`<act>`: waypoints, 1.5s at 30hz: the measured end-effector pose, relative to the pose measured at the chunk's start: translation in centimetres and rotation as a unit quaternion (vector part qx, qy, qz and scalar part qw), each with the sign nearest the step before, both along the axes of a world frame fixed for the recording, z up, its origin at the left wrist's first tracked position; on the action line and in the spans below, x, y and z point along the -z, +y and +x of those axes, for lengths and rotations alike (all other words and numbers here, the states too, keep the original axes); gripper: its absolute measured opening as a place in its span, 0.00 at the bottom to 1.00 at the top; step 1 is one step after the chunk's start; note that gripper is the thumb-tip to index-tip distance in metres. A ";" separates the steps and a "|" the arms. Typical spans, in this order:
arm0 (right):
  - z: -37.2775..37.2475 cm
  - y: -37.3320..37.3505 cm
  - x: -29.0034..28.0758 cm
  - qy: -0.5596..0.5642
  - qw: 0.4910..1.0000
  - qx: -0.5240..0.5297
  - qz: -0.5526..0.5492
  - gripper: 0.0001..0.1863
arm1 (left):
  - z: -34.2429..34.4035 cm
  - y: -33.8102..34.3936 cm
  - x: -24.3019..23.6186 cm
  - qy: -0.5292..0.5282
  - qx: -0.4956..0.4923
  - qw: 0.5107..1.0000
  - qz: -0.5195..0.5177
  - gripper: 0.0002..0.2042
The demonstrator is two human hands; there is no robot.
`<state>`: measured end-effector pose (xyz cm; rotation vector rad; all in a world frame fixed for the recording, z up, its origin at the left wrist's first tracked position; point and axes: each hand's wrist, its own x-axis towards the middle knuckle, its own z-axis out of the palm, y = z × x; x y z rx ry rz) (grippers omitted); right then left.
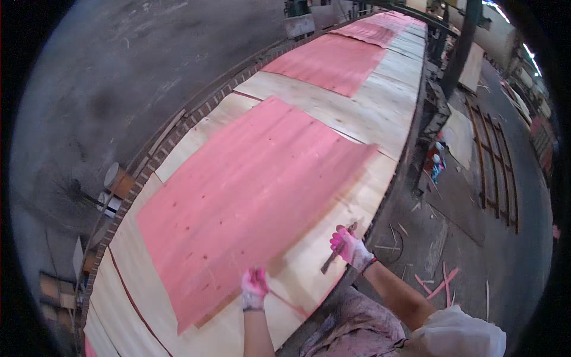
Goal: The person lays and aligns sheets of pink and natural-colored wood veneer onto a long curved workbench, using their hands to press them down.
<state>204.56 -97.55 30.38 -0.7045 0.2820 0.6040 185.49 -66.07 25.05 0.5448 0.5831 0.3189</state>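
A large pink veneer sheet [256, 190] lies askew over pale wood veneer sheets [339, 113] on a long table, its right edge lifted a little. My left hand [254, 288], in a white glove with pink-stained fingers, is closed just beside the sheet's near right edge. From its fingers a thin pink veneer strip [288, 302] trails to the right over the pale wood. My right hand [352, 247], gloved the same way, grips a narrow, dark, knife-like tool [329, 262] above the table's right edge. The tool's exact kind is unclear.
More pink sheets [330, 62] lie farther along the table. A brick-like edging [151, 166] runs down its left side. On the floor to the right are pink and pale offcuts [443, 284] and a rusty metal frame [493, 160]. Cylindrical containers [119, 180] stand left.
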 end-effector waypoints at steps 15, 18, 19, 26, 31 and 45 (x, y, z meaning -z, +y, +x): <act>11.5 7.7 -13.2 -0.204 0.930 -0.028 -0.305 0.08 | -14.7 5.6 -3.1 0.377 -0.077 0.888 0.252 0.20; 13.4 8.3 -18.8 -0.219 0.945 -0.113 -0.217 0.06 | -14.6 5.0 -0.5 0.312 -0.107 0.934 -0.135 0.20; 14.1 8.3 -20.0 -0.222 0.946 -0.101 -0.212 0.06 | -13.7 4.5 -0.1 0.313 -0.109 0.934 -0.133 0.20; 32.3 8.3 -15.8 -0.260 0.947 0.093 -0.166 0.12 | 4.0 2.0 4.8 0.131 -0.049 0.989 -0.041 0.29; 47.9 11.7 -7.3 -0.111 0.985 0.099 0.083 0.18 | 19.9 7.1 4.3 -0.161 0.065 0.966 -0.193 0.20; 43.9 16.4 11.1 0.005 0.999 0.034 -0.013 0.20 | 19.9 5.2 7.0 0.221 -0.103 0.961 -0.130 0.21</act>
